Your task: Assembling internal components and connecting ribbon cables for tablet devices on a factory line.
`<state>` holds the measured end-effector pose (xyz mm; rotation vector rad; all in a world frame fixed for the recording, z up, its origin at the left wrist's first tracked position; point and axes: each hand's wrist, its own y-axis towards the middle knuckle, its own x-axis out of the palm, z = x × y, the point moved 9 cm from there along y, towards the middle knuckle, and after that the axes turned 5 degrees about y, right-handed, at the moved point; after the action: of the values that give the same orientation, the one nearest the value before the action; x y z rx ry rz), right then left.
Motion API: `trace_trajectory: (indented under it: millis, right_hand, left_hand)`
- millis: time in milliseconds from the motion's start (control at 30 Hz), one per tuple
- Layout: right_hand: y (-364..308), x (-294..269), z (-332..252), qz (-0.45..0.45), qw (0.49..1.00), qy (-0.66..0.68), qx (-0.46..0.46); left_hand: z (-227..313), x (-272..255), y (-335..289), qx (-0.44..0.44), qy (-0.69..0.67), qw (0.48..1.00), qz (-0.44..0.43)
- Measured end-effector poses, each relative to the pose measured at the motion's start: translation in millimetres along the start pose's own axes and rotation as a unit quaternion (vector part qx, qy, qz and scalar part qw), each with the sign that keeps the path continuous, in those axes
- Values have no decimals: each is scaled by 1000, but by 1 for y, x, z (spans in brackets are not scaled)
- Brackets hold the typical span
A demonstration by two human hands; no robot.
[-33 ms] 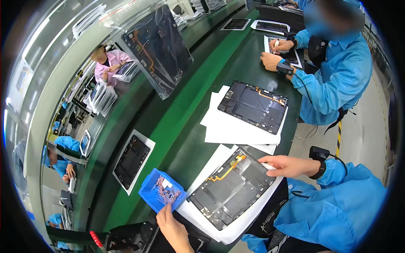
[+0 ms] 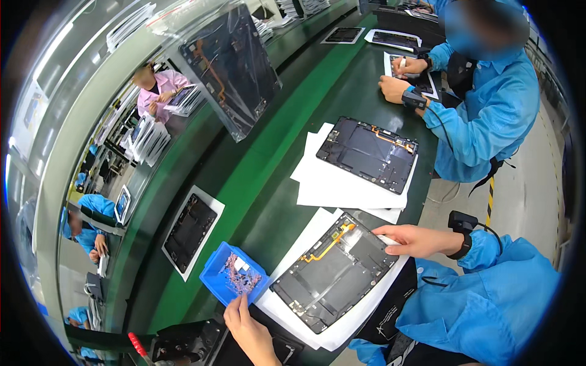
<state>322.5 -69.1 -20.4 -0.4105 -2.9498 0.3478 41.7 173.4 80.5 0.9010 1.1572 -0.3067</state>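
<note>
Left hand (image 2: 251,335), lower centre: fingertips close together at blue bin's (image 2: 213,274) near rim; cannot tell if holding. Bin: small pinkish parts (image 2: 240,282), white piece. Right hand (image 2: 421,240), right of centre: fingers narrow about something white at open tablet housing's (image 2: 339,277) right edge; grip unclear. Housing mid-frame on white sheets (image 2: 279,311). Open green worktop (image 2: 265,222) beyond bin, up to second housing (image 2: 367,155). Hands, bin, housing unchanged from earlier frame.

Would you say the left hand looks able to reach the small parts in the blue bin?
Probably yes: the left hand has its fingertips by the open blue bin's near edge, and nothing seems to cover the small parts.
</note>
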Motion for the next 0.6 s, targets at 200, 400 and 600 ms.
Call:
trace_trajectory:
  millis: [200,400,600]
  right_hand:
    - [5,17,-98,67,859,-494,-116]
    - [89,146,-197,-130,761,-479,-417]
    - [200,263,-150,-180,591,-605,-502]
  left_hand:
    - [99,-11,-35,114,-109,984,-83]
    - [117,6,-69,85,-98,987,-96]
    - [116,4,-79,95,-144,981,-84]
